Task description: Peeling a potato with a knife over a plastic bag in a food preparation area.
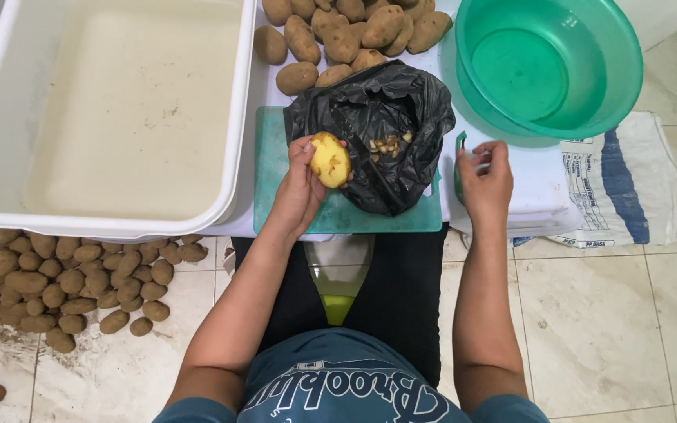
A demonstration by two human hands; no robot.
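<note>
You can see a big white tub (9,117) with cloudy water, and a green bowl (620,47) beside it. Brown potatoes (64,282) lie heaped on the floor (589,329). More potatoes (338,35) sit up on the table. A white sack (628,188) lies flat nearby.

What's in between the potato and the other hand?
In the head view, the black bag with peels lies between the potato and the right hand.

Colours we see around the peeling spot

We see a yellow peeled potato (329,160), a glossy black bag (385,110), a teal cutting board (272,157), a translucent green basin (542,66), a white tub (119,117), brown potatoes (64,282) and a white sack with a blue stripe (628,180).
</note>
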